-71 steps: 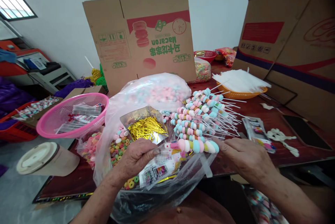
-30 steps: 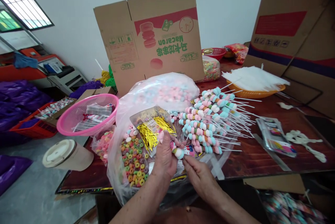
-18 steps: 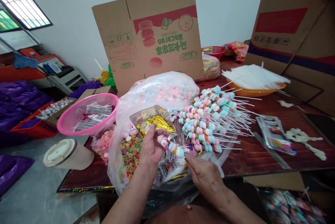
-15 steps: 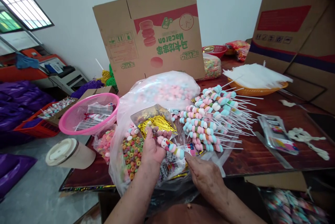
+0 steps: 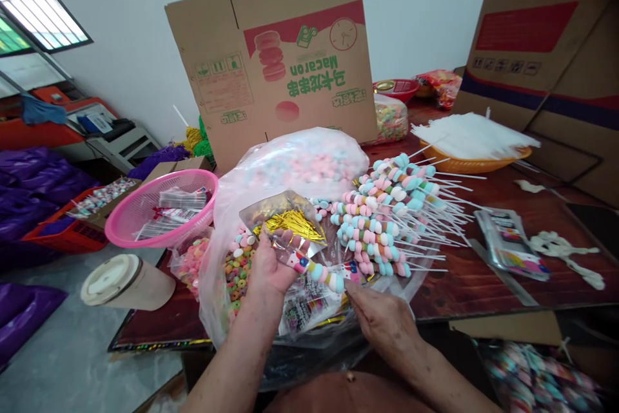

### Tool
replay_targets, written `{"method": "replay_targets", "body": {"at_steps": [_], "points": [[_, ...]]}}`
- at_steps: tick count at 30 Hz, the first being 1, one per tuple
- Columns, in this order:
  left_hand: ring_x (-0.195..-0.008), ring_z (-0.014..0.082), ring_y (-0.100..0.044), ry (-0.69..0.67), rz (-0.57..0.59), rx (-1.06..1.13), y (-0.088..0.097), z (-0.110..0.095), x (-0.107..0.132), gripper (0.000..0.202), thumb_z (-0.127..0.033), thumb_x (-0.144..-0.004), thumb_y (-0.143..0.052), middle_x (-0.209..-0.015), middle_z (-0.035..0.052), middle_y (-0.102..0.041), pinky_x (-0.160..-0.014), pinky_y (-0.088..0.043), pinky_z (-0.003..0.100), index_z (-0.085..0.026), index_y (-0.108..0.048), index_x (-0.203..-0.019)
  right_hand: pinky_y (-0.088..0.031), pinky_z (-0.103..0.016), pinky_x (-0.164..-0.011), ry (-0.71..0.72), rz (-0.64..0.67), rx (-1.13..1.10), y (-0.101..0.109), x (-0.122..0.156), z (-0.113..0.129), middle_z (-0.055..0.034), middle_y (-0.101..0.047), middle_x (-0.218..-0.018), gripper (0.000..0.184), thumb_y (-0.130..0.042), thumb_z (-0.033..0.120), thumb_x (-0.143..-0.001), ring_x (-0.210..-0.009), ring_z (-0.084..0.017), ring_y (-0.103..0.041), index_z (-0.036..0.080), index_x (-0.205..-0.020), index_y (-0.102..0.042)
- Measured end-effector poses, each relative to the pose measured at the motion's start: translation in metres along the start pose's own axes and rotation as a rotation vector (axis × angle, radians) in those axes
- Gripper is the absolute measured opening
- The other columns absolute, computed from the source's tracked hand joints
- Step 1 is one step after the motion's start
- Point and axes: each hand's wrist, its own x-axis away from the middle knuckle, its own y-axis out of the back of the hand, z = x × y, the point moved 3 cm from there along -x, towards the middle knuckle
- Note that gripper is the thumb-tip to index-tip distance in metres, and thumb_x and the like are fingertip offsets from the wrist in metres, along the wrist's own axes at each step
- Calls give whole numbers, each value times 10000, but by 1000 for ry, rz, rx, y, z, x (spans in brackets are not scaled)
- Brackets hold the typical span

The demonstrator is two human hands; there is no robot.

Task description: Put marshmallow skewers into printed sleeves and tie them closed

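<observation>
My left hand (image 5: 271, 271) is palm up over the plastic sack, its fingers closed round a clear printed wrapper (image 5: 298, 263). The wrapper sits around the upper part of a marshmallow skewer (image 5: 325, 276), whose blue, yellow and white pieces show below it. At the skewer's lower end, my right hand (image 5: 384, 319) pinches the stick, which the fingers mostly hide. Behind my left hand lies an opened pouch of gold twist ties (image 5: 294, 223). More printed wrappers (image 5: 304, 310) lie beneath the skewer. A pile of marshmallow skewers (image 5: 387, 220) rests just beyond my right hand.
Ring-shaped candies (image 5: 236, 281) and a bag of marshmallows (image 5: 309, 162) lie around the sack. A pink basket (image 5: 113, 223) and a lidded cup (image 5: 128, 281) stand left. White sticks fill an orange basket (image 5: 459, 163) at right, near stacked wrappers (image 5: 512, 245). A carton (image 5: 271, 91) stands behind.
My left hand has shifted a little left with the wrapper, and the upper marshmallows are now less plain to see. My right hand stays at the skewer's lower end. The view has tilted slightly.
</observation>
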Motion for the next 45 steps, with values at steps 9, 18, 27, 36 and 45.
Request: {"method": "replay_targets", "body": {"at_steps": [9,18,27,36,45], "points": [[-450,150,-556,-11,-20,61,-4,15,5,416,-441,-914,-322,-487,-3,-517,-552,-529,340,-164,-492,-655,-349,-221,-487,-33,17,-48,-2,-1,2,-45,-664,-634,328,-363,169,-860,-549,-156,-608,167,-1066,-618],[-409,131,-546,-6,80,-28,-1,38,5,328,-450,-820,-538,-458,-18,-523,-490,-502,256,-151,-507,-687,-338,-215,-540,-163,144,-461,-4,-24,12,-23,-623,-655,271,-349,263,-905,-574,-131,-543,187,-772,-572],[-522,151,-589,28,71,-104,17,57,8,394,-526,-810,-511,-530,7,-576,-636,-508,298,-155,-517,-679,-320,-231,-512,-194,98,-443,-19,-20,11,-27,-570,-594,319,-306,280,-904,-522,-135,-501,181,-701,-530],[-719,171,-628,161,234,-175,36,54,3,322,-453,-790,-590,-824,68,-662,-693,-489,296,-158,-572,-918,-289,-220,-485,-251,169,-571,-18,-17,-1,14,-475,-527,355,-330,349,-895,-506,-117,-418,191,-601,-451],[-714,216,-634,69,259,-300,16,85,9,457,-584,-724,-572,-645,69,-652,-773,-476,348,-131,-601,-673,-297,-253,-514,-243,176,-295,-26,-23,15,-72,-609,-639,313,-283,255,-867,-556,-164,-530,167,-745,-558]]}}
